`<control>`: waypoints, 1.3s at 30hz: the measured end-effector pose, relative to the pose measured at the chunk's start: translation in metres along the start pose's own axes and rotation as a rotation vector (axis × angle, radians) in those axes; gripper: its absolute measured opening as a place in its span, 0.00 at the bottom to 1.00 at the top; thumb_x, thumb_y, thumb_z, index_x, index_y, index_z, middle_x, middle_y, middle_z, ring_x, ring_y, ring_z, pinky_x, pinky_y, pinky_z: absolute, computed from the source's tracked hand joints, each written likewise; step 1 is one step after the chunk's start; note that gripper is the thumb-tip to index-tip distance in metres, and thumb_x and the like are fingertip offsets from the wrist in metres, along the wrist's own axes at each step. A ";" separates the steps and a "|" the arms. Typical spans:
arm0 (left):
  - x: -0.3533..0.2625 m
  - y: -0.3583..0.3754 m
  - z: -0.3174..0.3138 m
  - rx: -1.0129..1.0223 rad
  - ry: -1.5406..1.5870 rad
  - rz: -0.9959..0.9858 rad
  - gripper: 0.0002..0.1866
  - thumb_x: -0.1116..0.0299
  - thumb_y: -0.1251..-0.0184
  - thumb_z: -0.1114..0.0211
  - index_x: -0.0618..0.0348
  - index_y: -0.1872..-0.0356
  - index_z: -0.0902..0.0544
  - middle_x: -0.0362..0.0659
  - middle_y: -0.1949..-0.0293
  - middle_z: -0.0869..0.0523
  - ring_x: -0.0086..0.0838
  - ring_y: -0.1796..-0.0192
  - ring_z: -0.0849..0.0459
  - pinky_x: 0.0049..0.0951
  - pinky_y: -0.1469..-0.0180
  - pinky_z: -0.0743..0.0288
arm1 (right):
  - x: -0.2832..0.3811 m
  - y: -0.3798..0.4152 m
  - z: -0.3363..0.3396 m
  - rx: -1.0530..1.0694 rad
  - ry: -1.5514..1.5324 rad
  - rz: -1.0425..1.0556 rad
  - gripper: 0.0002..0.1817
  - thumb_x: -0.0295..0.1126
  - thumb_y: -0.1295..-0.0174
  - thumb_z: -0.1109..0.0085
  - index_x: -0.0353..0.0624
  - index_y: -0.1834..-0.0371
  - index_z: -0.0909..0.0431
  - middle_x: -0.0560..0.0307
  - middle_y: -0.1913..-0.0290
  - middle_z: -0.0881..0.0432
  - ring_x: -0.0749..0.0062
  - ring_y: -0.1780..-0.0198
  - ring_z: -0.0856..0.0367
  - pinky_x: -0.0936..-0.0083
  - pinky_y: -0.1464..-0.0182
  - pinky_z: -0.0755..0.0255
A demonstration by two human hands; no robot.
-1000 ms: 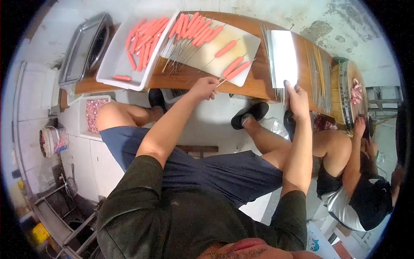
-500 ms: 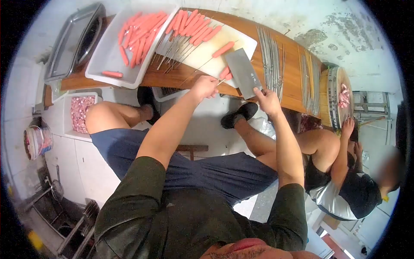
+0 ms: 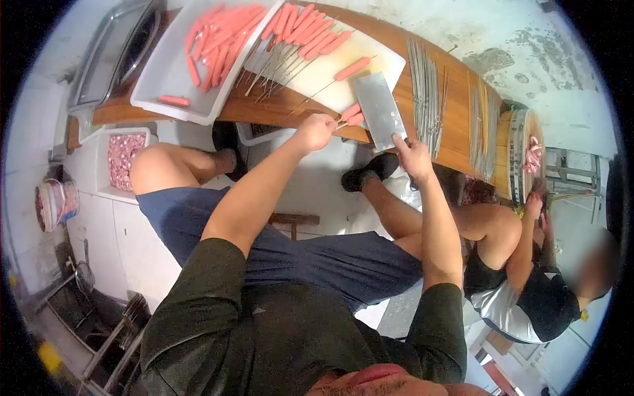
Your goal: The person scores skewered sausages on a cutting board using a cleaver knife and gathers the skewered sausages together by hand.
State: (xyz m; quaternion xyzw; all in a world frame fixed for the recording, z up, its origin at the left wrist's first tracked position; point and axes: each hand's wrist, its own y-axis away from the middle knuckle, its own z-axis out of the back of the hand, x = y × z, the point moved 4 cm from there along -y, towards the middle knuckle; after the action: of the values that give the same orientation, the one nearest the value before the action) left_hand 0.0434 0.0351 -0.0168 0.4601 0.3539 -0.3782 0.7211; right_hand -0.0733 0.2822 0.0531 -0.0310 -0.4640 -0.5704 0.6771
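Observation:
My left hand point(image 3: 317, 132) is closed in a pinch on the thin skewer under a sausage point(image 3: 354, 119) at the near edge of the white cutting board point(image 3: 323, 86). A second pink sausage piece point(image 3: 350, 111) lies right against it. My right hand point(image 3: 415, 158) grips a cleaver point(image 3: 381, 109), its broad blade resting over the board's right part beside those sausages. Another skewered sausage point(image 3: 352, 68) lies just beyond the blade. Farther left on the board is a row of skewered sausages point(image 3: 310, 32), their skewers pointing toward me.
A white tub point(image 3: 142, 92) of loose sausages stands left of the board. Metal skewers point(image 3: 426, 99) lie on the wooden table point(image 3: 452, 112) to the right, with more farther along. A co-worker sits at right by a round chopping block point(image 3: 518, 152) with meat. A meat-filled tray point(image 3: 129, 162) is at lower left.
The view has shifted slightly. The two sausage pieces by the blade now show more distinctly apart from it. The co-worker's hand has moved a little off the chopping block's edge.

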 end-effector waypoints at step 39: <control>-0.030 -0.005 0.016 0.102 0.272 0.030 0.13 0.66 0.32 0.41 0.65 0.72 0.18 0.38 0.78 0.22 0.22 0.77 0.29 0.29 0.74 0.35 | -0.003 0.025 0.003 -0.036 0.419 0.086 0.27 0.51 0.35 0.41 0.31 0.61 0.18 0.36 0.72 0.17 0.45 0.66 0.16 0.60 0.59 0.25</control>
State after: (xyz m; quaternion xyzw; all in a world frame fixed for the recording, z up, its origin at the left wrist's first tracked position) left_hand 0.0277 0.0255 0.0121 0.5483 0.4218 -0.3191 0.6478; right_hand -0.0551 0.2947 0.0647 0.0566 -0.3011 -0.5433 0.7817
